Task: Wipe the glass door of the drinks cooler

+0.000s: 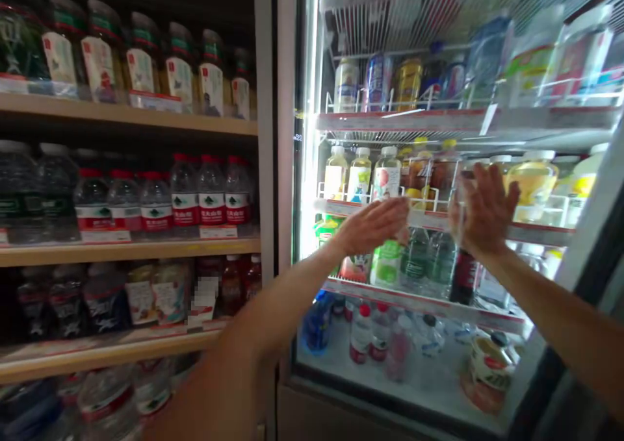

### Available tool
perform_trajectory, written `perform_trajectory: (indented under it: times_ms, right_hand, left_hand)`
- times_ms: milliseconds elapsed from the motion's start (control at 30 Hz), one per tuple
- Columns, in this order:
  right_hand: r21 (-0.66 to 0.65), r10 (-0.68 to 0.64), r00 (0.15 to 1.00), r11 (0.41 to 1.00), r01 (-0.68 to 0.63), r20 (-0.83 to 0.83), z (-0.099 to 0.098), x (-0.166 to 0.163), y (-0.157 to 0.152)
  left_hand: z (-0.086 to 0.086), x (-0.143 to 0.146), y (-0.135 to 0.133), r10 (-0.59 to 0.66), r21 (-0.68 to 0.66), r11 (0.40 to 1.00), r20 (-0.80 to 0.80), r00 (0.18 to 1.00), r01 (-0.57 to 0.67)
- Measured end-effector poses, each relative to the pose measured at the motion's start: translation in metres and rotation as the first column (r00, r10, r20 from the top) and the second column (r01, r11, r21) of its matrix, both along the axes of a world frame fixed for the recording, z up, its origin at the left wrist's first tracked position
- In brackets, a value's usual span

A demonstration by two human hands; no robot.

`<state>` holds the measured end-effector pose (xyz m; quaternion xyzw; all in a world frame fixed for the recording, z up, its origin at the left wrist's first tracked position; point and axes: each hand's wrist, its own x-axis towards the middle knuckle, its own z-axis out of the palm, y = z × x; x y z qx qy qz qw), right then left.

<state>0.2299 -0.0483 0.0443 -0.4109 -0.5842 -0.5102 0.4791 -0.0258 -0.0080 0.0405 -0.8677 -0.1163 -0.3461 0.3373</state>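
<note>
My left hand (375, 223) is stretched out in front of the lit drinks fridge, its fingers straight and together and nothing in it. Further right, my right hand (482, 204) is raised with the fingers spread, also holding nothing. Faint reflections beside both hands suggest a glass door (439, 356); whether either hand touches it I cannot tell. Behind my left hand stand a green-labelled bottle (387, 262) and other drinks. A dark bottle with a red label (463, 275) shows below my right hand, and a yellow drink bottle (533, 181) is to its right.
An upright post (275, 168) separates the fridge from wooden shelves (131, 249) on the left, which hold red-capped water bottles (185, 191) and tea bottles (139, 61). Cans (377, 80) line an upper fridge shelf. A tilted grey frame (560, 285) runs along the fridge's right side.
</note>
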Motion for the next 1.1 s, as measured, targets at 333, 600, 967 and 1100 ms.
perform_trajectory:
  times_ms: [333, 600, 967, 1100]
  right_hand:
    - [-0.018, -0.077, 0.997, 0.997, 0.077, -0.020, 0.000, 0.002, 0.003]
    - [-0.084, -0.074, 0.995, 0.994, 0.068, -0.063, 0.003, -0.009, -0.006]
    - [-0.058, -0.073, 0.996, 0.996, 0.070, -0.056, 0.001, -0.009, -0.005]
    - [-0.028, -0.073, 0.997, 0.997, 0.072, -0.038, 0.001, -0.010, -0.005]
  left_hand:
    - [-0.023, -0.009, -0.001, -0.004, 0.009, 1.000, -0.089, 0.996, 0.005]
    - [-0.010, -0.022, 0.008, 0.126, 0.051, 0.987, 0.337, 0.933, -0.152]
    - [-0.019, -0.039, 0.011, -0.020, 0.224, 0.974, -0.010, 1.000, 0.022]
    - [-0.037, -0.050, 0.014, 0.034, 0.300, 0.953, -0.226, 0.974, 0.036]
